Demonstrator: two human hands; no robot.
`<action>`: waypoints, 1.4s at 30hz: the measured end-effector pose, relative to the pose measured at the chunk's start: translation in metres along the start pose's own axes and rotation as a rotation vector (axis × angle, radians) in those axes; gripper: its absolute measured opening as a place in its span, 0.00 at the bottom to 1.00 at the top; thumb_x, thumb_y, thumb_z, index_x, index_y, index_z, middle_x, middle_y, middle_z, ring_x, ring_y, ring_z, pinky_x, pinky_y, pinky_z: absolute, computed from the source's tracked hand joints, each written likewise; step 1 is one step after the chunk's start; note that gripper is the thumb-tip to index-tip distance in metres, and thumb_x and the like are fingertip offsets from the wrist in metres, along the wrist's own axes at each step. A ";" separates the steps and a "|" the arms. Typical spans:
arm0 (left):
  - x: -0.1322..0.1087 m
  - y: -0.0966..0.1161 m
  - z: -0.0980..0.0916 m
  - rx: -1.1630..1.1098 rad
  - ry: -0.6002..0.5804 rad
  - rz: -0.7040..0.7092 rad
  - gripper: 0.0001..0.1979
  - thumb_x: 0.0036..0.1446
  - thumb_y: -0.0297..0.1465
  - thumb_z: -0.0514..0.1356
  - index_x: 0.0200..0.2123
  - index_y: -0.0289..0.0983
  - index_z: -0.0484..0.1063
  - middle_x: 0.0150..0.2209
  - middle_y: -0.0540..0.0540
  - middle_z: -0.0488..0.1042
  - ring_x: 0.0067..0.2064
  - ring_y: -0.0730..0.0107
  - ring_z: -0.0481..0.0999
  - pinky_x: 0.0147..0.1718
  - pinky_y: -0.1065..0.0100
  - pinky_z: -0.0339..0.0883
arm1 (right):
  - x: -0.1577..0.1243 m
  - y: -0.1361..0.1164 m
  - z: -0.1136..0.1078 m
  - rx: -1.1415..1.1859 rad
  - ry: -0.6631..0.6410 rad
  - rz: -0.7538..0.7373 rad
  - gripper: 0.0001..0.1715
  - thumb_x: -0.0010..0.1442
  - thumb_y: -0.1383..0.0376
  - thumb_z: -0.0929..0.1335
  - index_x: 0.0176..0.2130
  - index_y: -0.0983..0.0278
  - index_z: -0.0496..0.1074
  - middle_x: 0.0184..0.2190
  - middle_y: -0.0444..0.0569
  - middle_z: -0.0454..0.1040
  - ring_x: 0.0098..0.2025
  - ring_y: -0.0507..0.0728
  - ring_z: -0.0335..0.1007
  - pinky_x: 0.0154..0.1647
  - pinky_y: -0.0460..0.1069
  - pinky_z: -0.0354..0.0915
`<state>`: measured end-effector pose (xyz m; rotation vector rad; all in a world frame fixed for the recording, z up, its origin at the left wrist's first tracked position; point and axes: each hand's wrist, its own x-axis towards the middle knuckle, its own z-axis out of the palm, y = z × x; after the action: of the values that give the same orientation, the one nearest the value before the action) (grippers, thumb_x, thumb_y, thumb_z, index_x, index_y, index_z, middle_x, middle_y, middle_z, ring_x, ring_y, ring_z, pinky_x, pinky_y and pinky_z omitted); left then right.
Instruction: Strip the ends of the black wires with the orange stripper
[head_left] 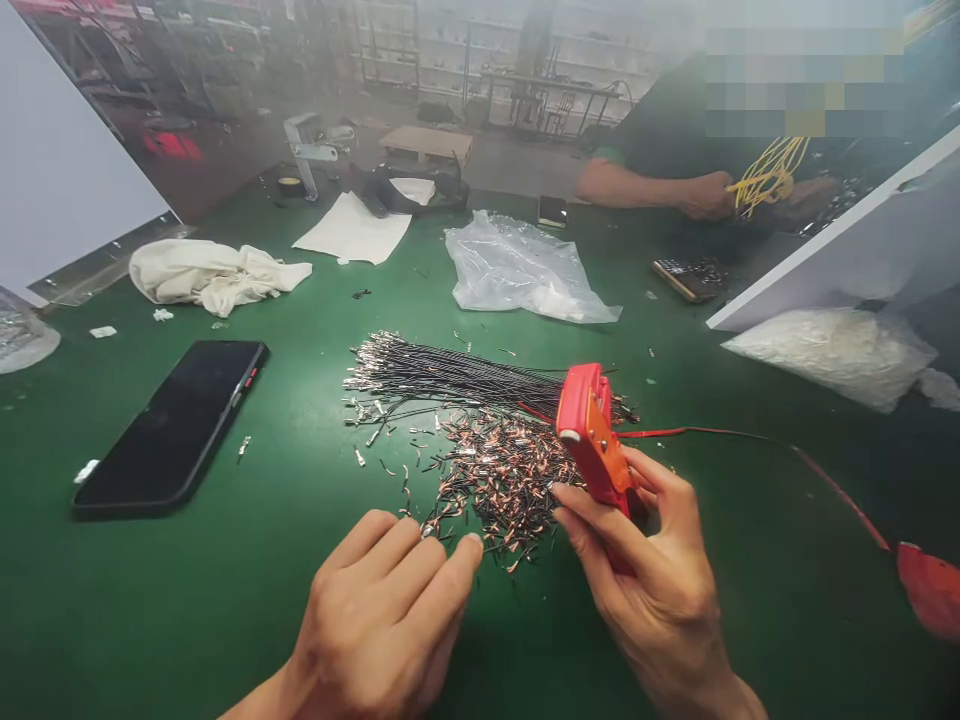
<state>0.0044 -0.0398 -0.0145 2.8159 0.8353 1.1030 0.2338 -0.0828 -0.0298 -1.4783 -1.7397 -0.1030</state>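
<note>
My right hand [660,580] is wrapped round a red and orange hand tool [592,430], which looks like a wire stripper and stands upright with its head raised. The thumb and index finger of that hand meet beside the pile. My left hand [382,610] is closed, knuckles up, at the near left edge of a heap of short black wire offcuts with bare copper [510,470]. Whatever its fingers may hold is hidden. Behind the heap lies a bundle of black wires [465,370], with metal terminals at their left ends. The tool covers part of the bundle's right side.
A black phone [172,430] lies at left. Farther back are a white cloth [214,275], white paper [356,228] and a clear plastic bag [525,265]. A thin red cord [750,435] runs right to a red object [930,590]. Across the table, a person holds yellow wires [769,180].
</note>
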 end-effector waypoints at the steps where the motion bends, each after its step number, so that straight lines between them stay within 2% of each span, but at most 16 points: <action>1: 0.000 -0.002 0.000 -0.013 0.003 -0.001 0.08 0.61 0.17 0.56 0.41 0.28 0.74 0.21 0.50 0.69 0.25 0.68 0.61 0.28 0.65 0.55 | 0.000 0.000 0.000 0.002 -0.005 0.002 0.15 0.60 0.76 0.72 0.45 0.62 0.80 0.55 0.59 0.65 0.52 0.67 0.69 0.46 0.66 0.71; 5: 0.001 -0.004 -0.002 -0.070 0.049 -0.052 0.10 0.57 0.15 0.60 0.42 0.28 0.73 0.22 0.48 0.70 0.26 0.69 0.59 0.25 0.67 0.54 | 0.001 0.004 -0.005 0.040 -0.004 0.032 0.15 0.61 0.76 0.70 0.45 0.60 0.80 0.57 0.57 0.63 0.55 0.66 0.67 0.49 0.66 0.68; 8: 0.001 -0.005 -0.004 -0.104 0.086 -0.079 0.12 0.55 0.14 0.62 0.43 0.27 0.74 0.22 0.48 0.71 0.26 0.70 0.60 0.24 0.68 0.57 | 0.005 0.006 -0.011 0.120 -0.020 0.091 0.20 0.62 0.77 0.69 0.47 0.56 0.80 0.57 0.52 0.62 0.54 0.60 0.67 0.51 0.60 0.67; 11: 0.003 -0.006 -0.008 -0.114 0.090 -0.084 0.13 0.55 0.14 0.62 0.43 0.29 0.74 0.22 0.49 0.70 0.25 0.72 0.61 0.23 0.70 0.57 | 0.006 0.003 -0.023 0.383 -0.114 0.202 0.21 0.64 0.74 0.68 0.48 0.51 0.79 0.55 0.48 0.65 0.53 0.55 0.69 0.50 0.50 0.69; 13: 0.005 -0.006 -0.010 -0.120 0.103 -0.098 0.12 0.55 0.14 0.62 0.43 0.30 0.74 0.21 0.50 0.69 0.24 0.73 0.61 0.22 0.70 0.58 | 0.004 -0.001 -0.033 0.630 -0.198 0.293 0.19 0.67 0.70 0.68 0.51 0.48 0.76 0.53 0.45 0.70 0.56 0.54 0.70 0.53 0.47 0.70; 16: 0.007 -0.007 -0.011 -0.144 0.197 -0.146 0.13 0.54 0.13 0.62 0.42 0.30 0.74 0.22 0.53 0.65 0.23 0.75 0.62 0.20 0.72 0.57 | -0.001 -0.008 -0.048 0.967 -0.251 0.466 0.18 0.69 0.63 0.67 0.55 0.42 0.69 0.56 0.42 0.74 0.57 0.60 0.73 0.60 0.57 0.68; 19: 0.004 -0.006 -0.010 -0.134 0.319 -0.186 0.12 0.53 0.13 0.63 0.40 0.29 0.75 0.23 0.52 0.68 0.22 0.78 0.64 0.20 0.73 0.60 | -0.001 -0.014 -0.057 1.262 -0.276 0.545 0.22 0.67 0.60 0.69 0.55 0.37 0.61 0.60 0.46 0.71 0.48 0.67 0.78 0.46 0.67 0.76; 22: -0.003 -0.006 -0.010 -0.049 0.423 -0.254 0.11 0.54 0.17 0.66 0.41 0.33 0.78 0.26 0.51 0.77 0.23 0.77 0.72 0.26 0.71 0.70 | 0.006 -0.018 -0.058 1.506 -0.315 0.696 0.37 0.63 0.59 0.72 0.59 0.32 0.51 0.60 0.48 0.70 0.46 0.67 0.78 0.40 0.63 0.76; 24: -0.007 -0.005 -0.011 0.012 0.480 -0.291 0.12 0.55 0.19 0.67 0.41 0.37 0.79 0.29 0.50 0.81 0.28 0.72 0.78 0.33 0.68 0.76 | 0.009 -0.021 -0.054 1.613 -0.407 0.827 0.46 0.59 0.59 0.74 0.64 0.37 0.49 0.56 0.50 0.73 0.45 0.64 0.78 0.40 0.59 0.74; 25: -0.007 -0.004 -0.012 0.031 0.497 -0.289 0.12 0.55 0.20 0.68 0.41 0.38 0.79 0.30 0.50 0.82 0.29 0.71 0.80 0.36 0.67 0.77 | 0.010 -0.023 -0.051 1.646 -0.485 0.881 0.45 0.57 0.60 0.75 0.65 0.43 0.52 0.53 0.51 0.76 0.44 0.63 0.78 0.41 0.57 0.73; 28: -0.005 -0.005 -0.016 0.052 0.465 -0.219 0.08 0.56 0.19 0.66 0.38 0.36 0.78 0.28 0.52 0.81 0.27 0.72 0.80 0.32 0.69 0.77 | 0.008 -0.029 -0.039 1.754 -0.717 1.018 0.33 0.56 0.61 0.74 0.59 0.62 0.69 0.43 0.53 0.80 0.41 0.60 0.79 0.45 0.55 0.70; 31: -0.001 -0.006 -0.019 0.057 0.421 -0.129 0.06 0.57 0.18 0.64 0.36 0.33 0.76 0.24 0.52 0.78 0.23 0.76 0.76 0.25 0.73 0.72 | 0.003 -0.034 -0.028 1.916 -0.819 1.101 0.31 0.54 0.65 0.74 0.57 0.66 0.71 0.44 0.54 0.81 0.41 0.58 0.79 0.46 0.52 0.69; 34: 0.000 -0.005 -0.018 0.033 0.406 -0.143 0.06 0.58 0.19 0.63 0.37 0.33 0.75 0.25 0.50 0.78 0.23 0.76 0.75 0.25 0.72 0.71 | 0.000 -0.037 -0.018 1.992 -0.907 1.081 0.25 0.54 0.64 0.75 0.50 0.71 0.77 0.42 0.57 0.81 0.41 0.54 0.78 0.47 0.48 0.68; 36: 0.000 -0.003 -0.016 -0.006 0.387 -0.174 0.05 0.59 0.19 0.63 0.38 0.33 0.74 0.25 0.51 0.78 0.23 0.75 0.75 0.25 0.71 0.70 | -0.003 -0.037 -0.013 1.947 -0.966 1.052 0.22 0.53 0.59 0.75 0.43 0.73 0.79 0.34 0.53 0.79 0.32 0.49 0.73 0.37 0.43 0.65; 38: 0.000 -0.001 -0.014 -0.045 0.374 -0.187 0.06 0.60 0.19 0.61 0.39 0.34 0.73 0.24 0.52 0.76 0.22 0.74 0.74 0.23 0.71 0.68 | -0.006 -0.037 -0.009 1.889 -0.969 1.000 0.23 0.50 0.55 0.76 0.38 0.72 0.78 0.26 0.46 0.72 0.24 0.45 0.62 0.28 0.41 0.57; 42: 0.002 0.004 -0.012 -0.111 0.332 -0.115 0.06 0.62 0.19 0.59 0.41 0.33 0.72 0.19 0.55 0.71 0.19 0.74 0.71 0.20 0.69 0.62 | -0.015 -0.039 -0.005 1.868 -0.938 0.977 0.23 0.47 0.53 0.77 0.35 0.69 0.75 0.19 0.37 0.61 0.18 0.44 0.46 0.22 0.42 0.50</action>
<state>-0.0003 -0.0442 -0.0031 2.4970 0.9078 1.5697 0.2027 -0.1092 -0.0189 -0.5527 -0.6117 2.2542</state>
